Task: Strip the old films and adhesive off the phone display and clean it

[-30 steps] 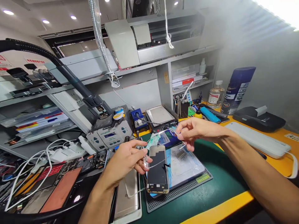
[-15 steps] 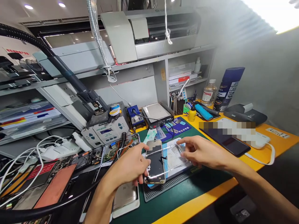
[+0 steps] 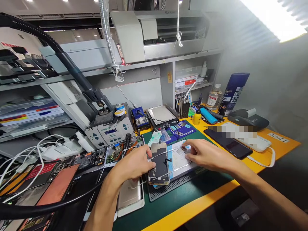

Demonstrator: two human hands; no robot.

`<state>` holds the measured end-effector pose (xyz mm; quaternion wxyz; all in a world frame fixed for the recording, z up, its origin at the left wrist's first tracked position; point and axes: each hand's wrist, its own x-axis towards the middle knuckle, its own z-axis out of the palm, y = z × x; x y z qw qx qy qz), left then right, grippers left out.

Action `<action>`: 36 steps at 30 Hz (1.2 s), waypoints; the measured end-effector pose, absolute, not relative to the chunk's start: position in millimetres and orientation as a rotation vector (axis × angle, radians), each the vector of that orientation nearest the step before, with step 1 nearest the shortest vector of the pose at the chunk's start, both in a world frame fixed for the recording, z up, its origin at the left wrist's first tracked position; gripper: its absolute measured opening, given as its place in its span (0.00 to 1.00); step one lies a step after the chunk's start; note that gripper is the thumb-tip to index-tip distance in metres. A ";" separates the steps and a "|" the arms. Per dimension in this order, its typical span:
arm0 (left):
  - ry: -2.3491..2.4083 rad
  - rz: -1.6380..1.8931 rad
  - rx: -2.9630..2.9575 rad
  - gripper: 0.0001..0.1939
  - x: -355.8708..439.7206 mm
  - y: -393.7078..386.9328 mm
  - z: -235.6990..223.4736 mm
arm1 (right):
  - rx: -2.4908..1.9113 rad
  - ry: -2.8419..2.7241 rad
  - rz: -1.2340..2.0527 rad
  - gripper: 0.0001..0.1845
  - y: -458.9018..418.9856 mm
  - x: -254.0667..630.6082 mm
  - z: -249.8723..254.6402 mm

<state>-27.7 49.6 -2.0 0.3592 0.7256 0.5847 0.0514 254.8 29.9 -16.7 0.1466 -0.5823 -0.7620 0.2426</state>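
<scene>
A thin, shiny phone-sized frame (image 3: 181,167), see-through in the middle, spans my two hands. My left hand (image 3: 134,162) pinches its left end, near a small camera-like opening. Its right end is between the thumb and fingers of my right hand (image 3: 205,154). Below the frame's left part lies a phone screen assembly (image 3: 159,175), dark back upward, with a short black flex cable sticking out to the right. It rests on the left edge of a flat white and blue box (image 3: 176,160), which stands on a grey textured mat (image 3: 160,194).
A gold-backed phone (image 3: 130,195) lies left of the mat, beside several phone parts and boards. Behind stand a grey rework station (image 3: 112,132) and a heating plate (image 3: 160,115). A black phone (image 3: 228,142), yellow bottle (image 3: 196,118) and spray can (image 3: 233,94) are at right.
Both hands have come down and the right hand has moved outward, so the frame now stretches flat over the screen assembly and box. The camera view has shifted.
</scene>
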 end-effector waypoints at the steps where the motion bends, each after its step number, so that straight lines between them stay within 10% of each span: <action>1: 1.508 0.114 1.872 0.13 -28.7 50.8 -3.6 | -1.686 -2.188 0.693 0.19 29.3 255.7 -17.2; 21: 1.426 0.035 1.978 0.18 -38.1 63.4 -4.7 | -1.757 -1.889 0.812 0.41 31.7 269.5 -41.9; 36: 1.316 0.314 2.073 0.15 -31.6 59.0 5.6 | -1.560 -1.940 0.794 0.23 32.1 267.0 -34.9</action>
